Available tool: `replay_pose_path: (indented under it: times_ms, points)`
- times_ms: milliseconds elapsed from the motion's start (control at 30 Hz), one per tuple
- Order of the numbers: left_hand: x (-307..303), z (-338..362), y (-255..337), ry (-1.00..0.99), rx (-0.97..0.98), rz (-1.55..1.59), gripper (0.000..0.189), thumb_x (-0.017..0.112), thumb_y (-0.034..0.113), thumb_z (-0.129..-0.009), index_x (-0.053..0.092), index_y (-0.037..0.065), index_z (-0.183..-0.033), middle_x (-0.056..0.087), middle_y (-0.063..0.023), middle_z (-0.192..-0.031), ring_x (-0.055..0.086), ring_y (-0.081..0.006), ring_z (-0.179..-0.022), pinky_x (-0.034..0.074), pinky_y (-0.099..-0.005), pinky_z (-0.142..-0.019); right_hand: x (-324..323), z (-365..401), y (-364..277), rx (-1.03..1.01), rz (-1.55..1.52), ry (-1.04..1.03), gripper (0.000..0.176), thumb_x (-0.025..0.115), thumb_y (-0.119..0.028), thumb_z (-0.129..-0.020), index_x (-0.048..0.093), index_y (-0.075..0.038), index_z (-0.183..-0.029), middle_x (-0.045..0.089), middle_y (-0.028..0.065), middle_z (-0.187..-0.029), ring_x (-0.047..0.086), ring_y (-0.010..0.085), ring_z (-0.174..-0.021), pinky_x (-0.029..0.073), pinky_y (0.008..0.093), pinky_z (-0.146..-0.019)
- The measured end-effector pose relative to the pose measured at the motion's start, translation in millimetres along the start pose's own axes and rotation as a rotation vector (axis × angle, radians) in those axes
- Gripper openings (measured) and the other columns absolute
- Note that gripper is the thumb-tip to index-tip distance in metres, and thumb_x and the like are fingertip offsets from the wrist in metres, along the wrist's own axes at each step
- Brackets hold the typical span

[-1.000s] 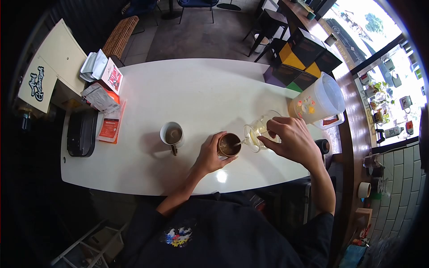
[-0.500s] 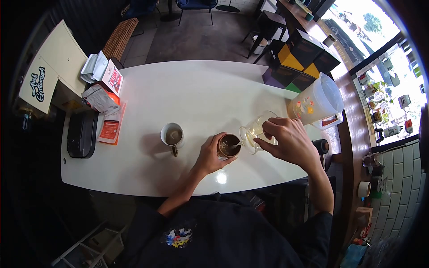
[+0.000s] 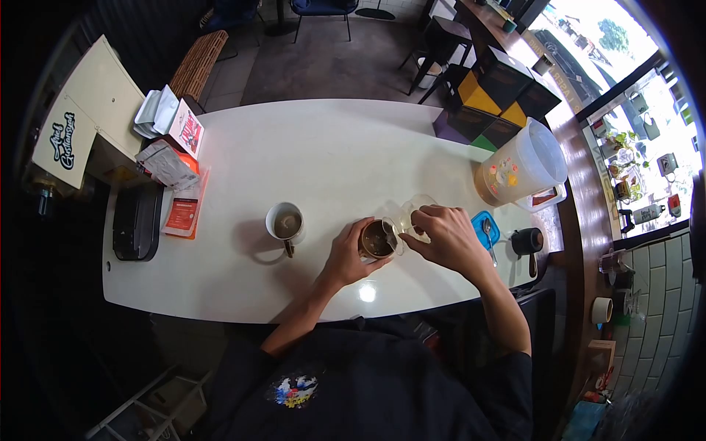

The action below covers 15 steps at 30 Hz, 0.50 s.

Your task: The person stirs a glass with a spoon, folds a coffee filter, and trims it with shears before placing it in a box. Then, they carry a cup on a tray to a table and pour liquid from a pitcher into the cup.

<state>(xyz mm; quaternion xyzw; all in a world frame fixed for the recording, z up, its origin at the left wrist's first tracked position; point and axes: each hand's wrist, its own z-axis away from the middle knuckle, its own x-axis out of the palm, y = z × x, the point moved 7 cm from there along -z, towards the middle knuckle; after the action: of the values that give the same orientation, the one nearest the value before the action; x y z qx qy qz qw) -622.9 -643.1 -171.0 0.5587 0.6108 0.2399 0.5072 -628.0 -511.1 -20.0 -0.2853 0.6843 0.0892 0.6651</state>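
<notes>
My left hand (image 3: 346, 257) is wrapped around a brown cup (image 3: 377, 239) of dark drink that stands on the white table (image 3: 323, 154). My right hand (image 3: 445, 239) grips a clear glass pitcher (image 3: 407, 217), tipped steeply with its mouth over the cup's rim. A white mug (image 3: 284, 223) with brownish drink stands to the left of the cup, apart from both hands.
A large plastic jug (image 3: 518, 170) with orange liquid stands at the right. A blue lid with a spoon (image 3: 487, 229) and a small black cup (image 3: 527, 242) lie right of my right hand. Packets and cards (image 3: 175, 151) sit at the left edge, beside a black tray (image 3: 134, 220).
My right hand has moved left and tipped the glass pitcher further over the brown cup. The blue lid with the spoon has come into view. My left hand stays on the cup.
</notes>
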Motion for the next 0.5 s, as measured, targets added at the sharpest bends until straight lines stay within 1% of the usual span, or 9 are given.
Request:
replay_pose_path:
  times_ms: [67, 133, 267, 333, 500]
  points:
    - [-0.7, -0.2, 1.5, -0.005, -0.011, 0.0, 0.08, 0.088, 0.025, -0.063, 0.046, 0.001, -0.126, 0.057, -0.0164, -0.117, 0.06, -0.0313, -0.107, 0.051, -0.0385, -0.092, 2.8, 0.0, -0.8, -0.003, 0.003, 0.006, 0.028, 0.073, -0.025, -0.078, 0.057, -0.003, -0.07, 0.06, 0.0082, -0.066, 0.058, 0.0279, -0.058, 0.044, 0.0385, -0.054]
    - [-0.6, -0.2, 1.2, -0.01, -0.02, -0.002, 0.08, 0.088, 0.025, -0.063, 0.046, 0.001, -0.126, 0.057, -0.0165, -0.118, 0.06, -0.0311, -0.107, 0.051, -0.0383, -0.092, 2.1, -0.2, -5.4, -0.051, 0.006, 0.045, 0.027, 0.073, -0.024, -0.077, 0.058, -0.003, -0.071, 0.059, 0.0071, -0.066, 0.058, 0.0267, -0.059, 0.044, 0.0384, -0.054]
    - [-0.7, -0.2, 1.2, -0.011, -0.021, 0.004, 0.079, 0.087, 0.025, -0.063, 0.046, 0.001, -0.126, 0.057, -0.0166, -0.117, 0.06, -0.0308, -0.107, 0.051, -0.0382, -0.092, 5.8, -0.4, -9.0, -0.051, 0.013, 0.038, 0.026, 0.073, -0.023, -0.077, 0.057, -0.004, -0.071, 0.058, 0.0063, -0.066, 0.058, 0.0251, -0.06, 0.045, 0.0379, -0.054]
    - [-0.8, -0.1, 1.2, -0.016, -0.028, 0.007, 0.079, 0.087, 0.025, -0.063, 0.046, 0.001, -0.126, 0.057, -0.0165, -0.117, 0.06, -0.0308, -0.107, 0.051, -0.0382, -0.092, 9.3, 0.2, -11.5, -0.089, 0.022, 0.063, 0.025, 0.073, -0.023, -0.077, 0.057, -0.005, -0.072, 0.056, 0.006, -0.065, 0.058, 0.0242, -0.063, 0.046, 0.0375, -0.057]
    - [-2.7, -1.1, 5.2, -0.002, 0.003, -0.021, 0.079, 0.088, 0.025, -0.062, 0.046, 0.001, -0.126, 0.058, -0.0165, -0.117, 0.06, -0.0311, -0.105, 0.05, -0.0388, -0.091, 15.1, 0.3, -17.1, -0.1, 0.056, 0.049, 0.024, 0.072, -0.022, -0.076, 0.057, -0.005, -0.072, 0.056, 0.0058, -0.065, 0.058, 0.0246, -0.067, 0.047, 0.038, -0.061]
